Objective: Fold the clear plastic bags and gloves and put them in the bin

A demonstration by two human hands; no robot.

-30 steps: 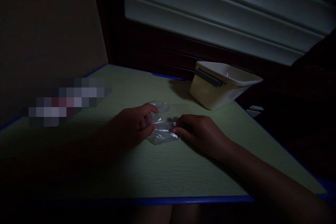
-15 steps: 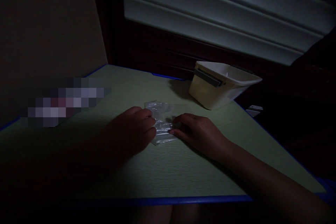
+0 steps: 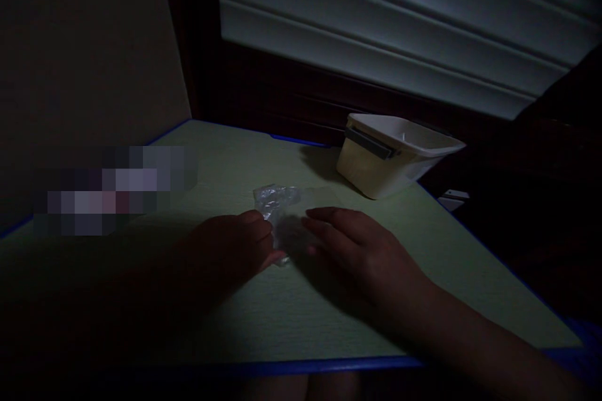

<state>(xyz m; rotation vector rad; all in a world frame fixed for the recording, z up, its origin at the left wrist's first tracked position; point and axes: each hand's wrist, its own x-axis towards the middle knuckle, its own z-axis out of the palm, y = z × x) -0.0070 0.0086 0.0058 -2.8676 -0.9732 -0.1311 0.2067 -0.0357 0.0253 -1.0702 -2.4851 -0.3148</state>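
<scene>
A clear, crinkled plastic bag (image 3: 277,196) lies on the pale green tabletop in front of me. My left hand (image 3: 239,238) is closed on the bag's left side, its thumb low near the bag's front corner. Just over the bag's right part, my right hand (image 3: 357,244) holds its fingers stretched out and a little apart, pointing left. A dark shadow falls on the plastic beneath those fingers. The picture is dim, so I cannot tell whether the right fingertips touch the bag.
A whitish plastic bin (image 3: 371,166) with a grey handle stands at the table's right rear edge. The table (image 3: 226,326) has a blue rim. A blurred-out object (image 3: 115,191) lies at the left. Behind stands a slatted pale panel (image 3: 376,31).
My right hand has lifted off the bag and its fingers have straightened from a pinch. The left hand keeps hold of the bag, shifted slightly left and down.
</scene>
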